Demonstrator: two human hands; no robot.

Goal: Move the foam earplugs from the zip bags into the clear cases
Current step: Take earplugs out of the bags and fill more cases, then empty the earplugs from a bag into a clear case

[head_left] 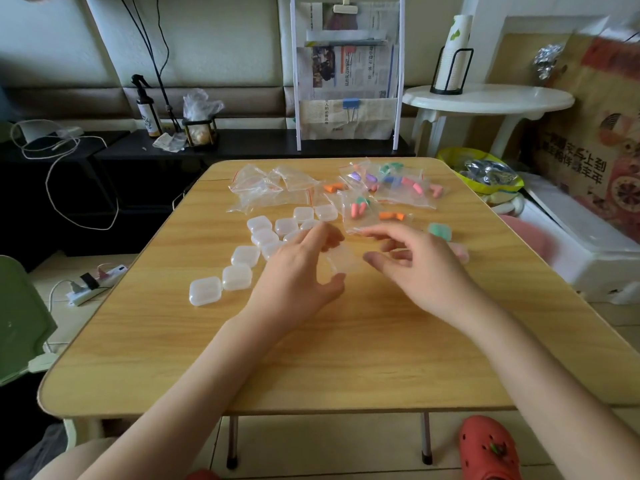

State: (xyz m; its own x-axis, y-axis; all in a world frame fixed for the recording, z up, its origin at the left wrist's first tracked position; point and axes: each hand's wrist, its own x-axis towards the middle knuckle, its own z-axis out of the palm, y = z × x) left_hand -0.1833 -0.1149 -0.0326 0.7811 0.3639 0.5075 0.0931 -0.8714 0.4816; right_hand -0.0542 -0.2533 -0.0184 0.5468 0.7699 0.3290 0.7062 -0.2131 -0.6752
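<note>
Because I need both hands to get a case open, I have one clear case (341, 263) lifted between them just above the tabletop (311, 358), a little nearer me than the heap of filled zip bags (391, 188), which I take as my landmark. My left hand (301, 271) curls its fingers (325, 237) and thumb round the case's left side, steadying it; my right hand (412, 261) hangs at its right edge with fingers loosely bent, and I cannot tell whether they pinch the lid or only touch it. Whether the case is open or has anything inside I cannot tell, it is blurred.

The bags with earplugs (360, 206) lie at the far side so I can reach one next. Left of that heap sit the flattened, seemingly empty bags (266, 188), set apart so I don't pick them again. The unfilled cases (242, 268) trail from the heap's near left corner toward me. Two cases with colour inside, one green (440, 231) and one pinkish (460, 252), rest nearer me than the heap, just beyond my right hand, kept separate as done, I judge. Many bags remain, so the job looks early
</note>
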